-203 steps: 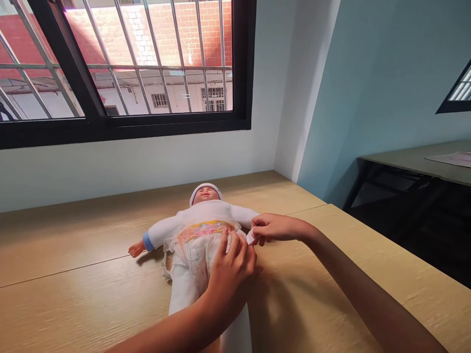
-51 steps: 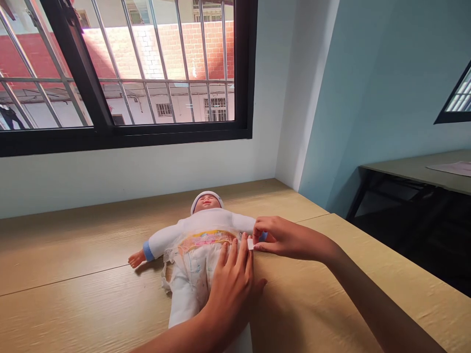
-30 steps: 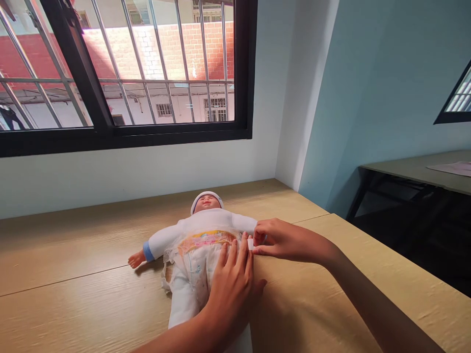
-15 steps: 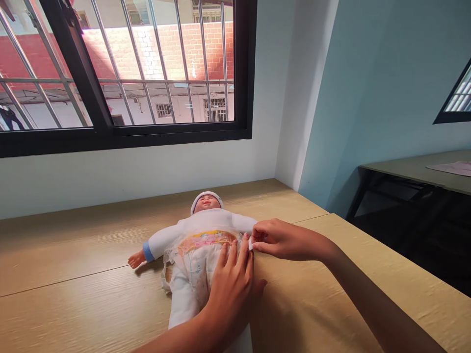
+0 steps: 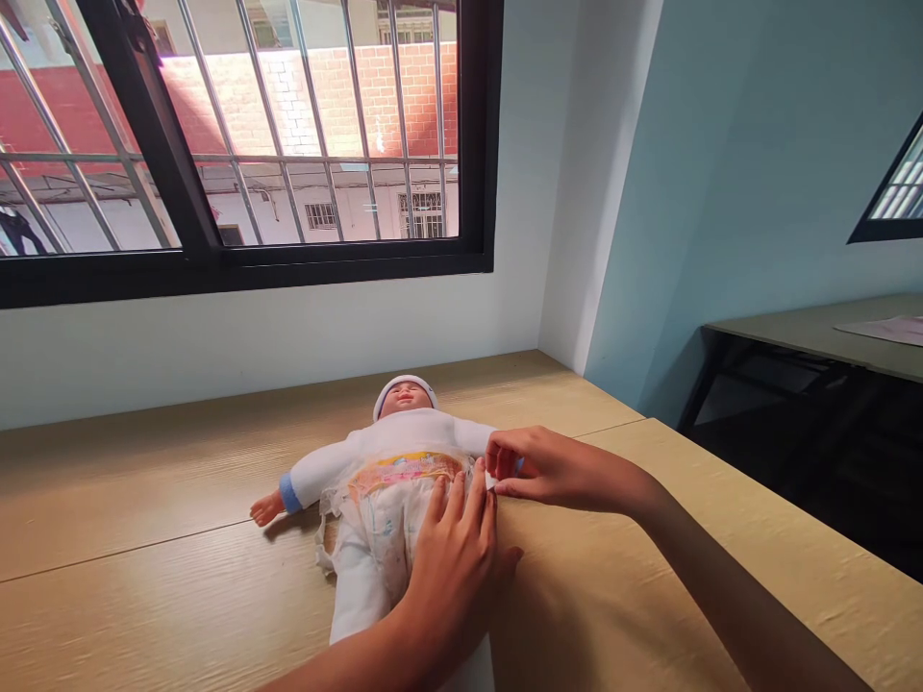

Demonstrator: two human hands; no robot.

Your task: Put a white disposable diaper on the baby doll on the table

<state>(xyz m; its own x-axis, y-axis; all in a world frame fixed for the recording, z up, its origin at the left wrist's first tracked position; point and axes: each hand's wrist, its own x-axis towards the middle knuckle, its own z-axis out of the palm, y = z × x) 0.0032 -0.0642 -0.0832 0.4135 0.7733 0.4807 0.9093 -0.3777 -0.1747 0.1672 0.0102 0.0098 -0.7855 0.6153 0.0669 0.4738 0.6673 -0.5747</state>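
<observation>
1. Doll (image 5: pixel 405 428) is laid face-up on the worktop (image 5: pixel 159 538), arms spread, near the wall under the barred window (image 5: pixel 338 259).
2. Diaper (image 5: pixel 386 509) is set across the doll's waist and hips; its printed waistband is turned upward.
3. Left hand (image 5: pixel 458 543) is pressed flat on the diaper's side, fingers extended, slightly apart.
4. White tab (image 5: pixel 490 481) is apparently pinched by the right hand (image 5: pixel 555 466), thumb and fingertips together, just beside the left fingertips; contact is partly hidden.
</observation>
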